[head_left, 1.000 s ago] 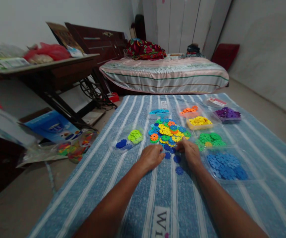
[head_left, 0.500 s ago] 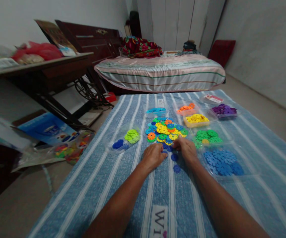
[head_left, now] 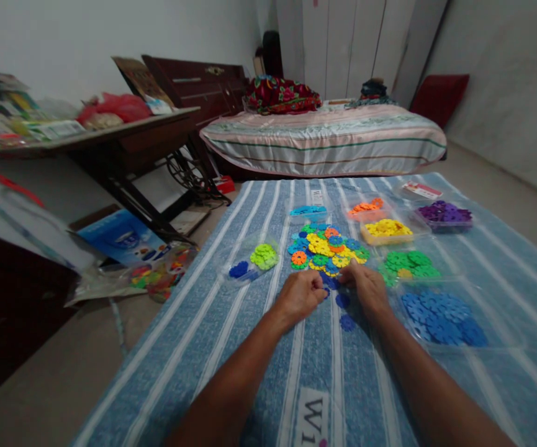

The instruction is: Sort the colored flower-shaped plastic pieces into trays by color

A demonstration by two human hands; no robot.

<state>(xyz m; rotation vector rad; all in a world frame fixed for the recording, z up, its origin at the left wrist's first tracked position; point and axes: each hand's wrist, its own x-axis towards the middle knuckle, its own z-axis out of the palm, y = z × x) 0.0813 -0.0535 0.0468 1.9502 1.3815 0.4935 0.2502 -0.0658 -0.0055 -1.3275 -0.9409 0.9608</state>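
Note:
My left hand (head_left: pixel 302 294) is closed, thumb and fingers pinched at the edge of a dark blue plastic snowflake disc (head_left: pixel 326 292). My right hand (head_left: pixel 367 284) touches the near right edge of a mixed disc pile (head_left: pixel 321 244), its fingers curled together; whatever they pinch is hidden. That pile holds yellow, green, orange and blue discs. Between my wrists, loose dark blue discs (head_left: pixel 347 322) lie on the striped cloth. A clear tray (head_left: pixel 225 273) to the left carries dark blue discs (head_left: pixel 239 269) and lime green discs (head_left: pixel 264 256).
Clear tubs beyond and right of the pile hold light blue (head_left: pixel 307 211), orange (head_left: pixel 365 206), yellow (head_left: pixel 388 228), purple (head_left: pixel 445 213), green (head_left: pixel 411 264) and mid-blue discs (head_left: pixel 442 318). A lid with a label (head_left: pixel 421 190) lies behind. A bed (head_left: pixel 324 139) stands past the table.
The view has turned slightly left, so everything sits farther right in the picture. Both hands stay at the pile's near edge, with only slight finger movement.

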